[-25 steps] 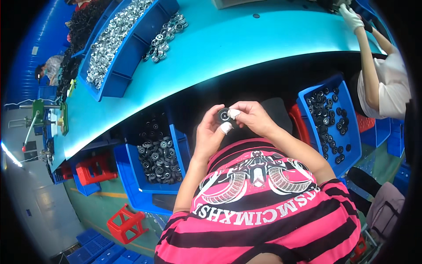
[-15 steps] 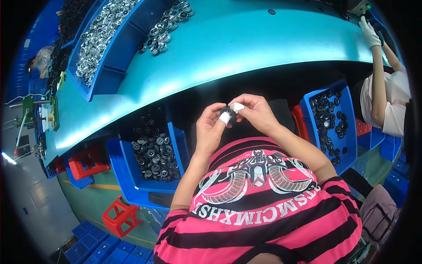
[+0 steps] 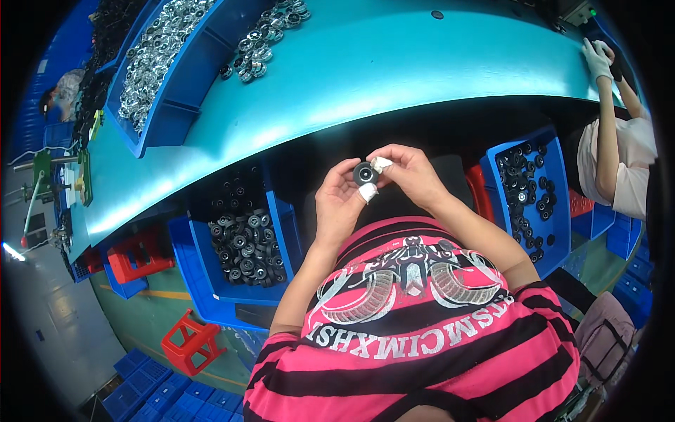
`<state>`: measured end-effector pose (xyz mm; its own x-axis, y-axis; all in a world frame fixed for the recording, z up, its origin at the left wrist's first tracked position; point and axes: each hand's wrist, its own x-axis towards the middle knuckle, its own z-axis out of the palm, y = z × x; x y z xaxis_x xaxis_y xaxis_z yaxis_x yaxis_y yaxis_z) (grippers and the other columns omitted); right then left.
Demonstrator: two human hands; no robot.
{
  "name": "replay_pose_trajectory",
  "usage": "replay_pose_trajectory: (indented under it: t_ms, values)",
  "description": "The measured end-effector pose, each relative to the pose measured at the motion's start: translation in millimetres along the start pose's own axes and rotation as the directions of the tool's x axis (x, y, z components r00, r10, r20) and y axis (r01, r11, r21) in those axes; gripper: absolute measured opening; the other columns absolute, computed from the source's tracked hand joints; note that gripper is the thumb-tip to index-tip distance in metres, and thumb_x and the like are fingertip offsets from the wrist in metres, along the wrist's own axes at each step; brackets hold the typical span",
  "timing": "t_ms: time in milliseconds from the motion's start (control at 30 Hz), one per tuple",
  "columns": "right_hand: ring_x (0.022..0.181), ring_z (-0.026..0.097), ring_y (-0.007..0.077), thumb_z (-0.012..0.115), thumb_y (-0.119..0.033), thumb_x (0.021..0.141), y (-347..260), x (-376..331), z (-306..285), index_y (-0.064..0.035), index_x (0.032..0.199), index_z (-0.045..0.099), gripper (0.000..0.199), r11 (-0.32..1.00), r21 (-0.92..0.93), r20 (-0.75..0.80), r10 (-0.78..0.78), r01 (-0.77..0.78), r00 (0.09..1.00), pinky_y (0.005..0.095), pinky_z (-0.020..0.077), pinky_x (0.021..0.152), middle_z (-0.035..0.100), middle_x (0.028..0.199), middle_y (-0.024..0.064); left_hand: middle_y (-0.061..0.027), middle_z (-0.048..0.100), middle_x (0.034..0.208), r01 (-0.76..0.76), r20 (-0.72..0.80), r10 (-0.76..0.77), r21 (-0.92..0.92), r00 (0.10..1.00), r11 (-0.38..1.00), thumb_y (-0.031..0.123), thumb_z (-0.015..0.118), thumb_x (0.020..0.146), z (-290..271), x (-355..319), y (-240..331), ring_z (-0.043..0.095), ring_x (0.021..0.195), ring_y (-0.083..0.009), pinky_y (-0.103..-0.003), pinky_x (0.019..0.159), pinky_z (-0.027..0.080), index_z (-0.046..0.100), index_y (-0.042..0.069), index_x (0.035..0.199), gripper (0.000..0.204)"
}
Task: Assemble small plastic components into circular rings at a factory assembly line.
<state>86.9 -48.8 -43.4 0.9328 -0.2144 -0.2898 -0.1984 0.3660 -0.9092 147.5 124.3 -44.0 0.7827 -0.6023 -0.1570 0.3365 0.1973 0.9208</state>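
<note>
Between my two hands, above my lap and in front of the table edge, is a small black wheel [image 3: 365, 174] with a pale metallic centre. My left hand [image 3: 340, 200] grips it from the left, its white-wrapped thumb against the lower rim. My right hand [image 3: 409, 177] pinches the wheel's right edge; white wrapping covers its thumb too. To my left a blue bin [image 3: 247, 294] holds many similar black wheels [image 3: 246, 246]. Another blue bin [image 3: 561, 211] at my right has more black wheels [image 3: 520, 179] scattered in it.
A teal table [image 3: 365, 77] curves across the front. On it stands a blue bin [image 3: 169, 119] full of clear and silvery wheels [image 3: 158, 63], with loose ones [image 3: 256, 53] beside it. Red stools [image 3: 190, 344] stand on the floor. At far right, a co-worker's gloved hand [image 3: 598, 60] works at the table.
The wheel has turned so its round face with the pale centre shows, and my left thumb has slid down to its lower rim. The co-worker's hands at far right have come together.
</note>
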Motion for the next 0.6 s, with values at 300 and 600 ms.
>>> replay_pose_trajectory:
  t_ms: [300, 600]
  values:
    - [0.087, 0.07, 0.0122, 0.061, -0.012, 0.102, -1, -3, 2, 0.0022, 0.114, 0.071, 0.021, 0.996, 0.085, 0.009, 0.041, -0.041, 0.999, 0.0255, 0.0599, 0.075, 0.072, 0.102, 0.0078, -0.0102, 0.066, 0.116, 0.003, 0.024, -0.005, 0.097, 1.0, 0.995, -0.001, 0.078, 0.087, -2, -1, 3, 0.067, 0.108, -0.017, -0.031, 0.096, 0.057, 0.054, -0.002, 0.135, 0.054]
    - [0.084, 0.07, 0.013, 0.065, -0.01, 0.099, -6, -1, 6, 0.0024, 0.112, 0.072, 0.019, 0.995, 0.084, 0.031, 0.05, -0.052, 0.998, 0.0266, 0.0602, 0.074, 0.073, 0.1, 0.0081, -0.0106, 0.068, 0.115, -0.127, 0.055, 0.114, 0.433, 0.992, 0.893, 0.001, 0.077, 0.09, -14, 0, -1, 0.069, 0.105, -0.0167, -0.03, 0.092, 0.058, 0.054, -0.003, 0.134, 0.05]
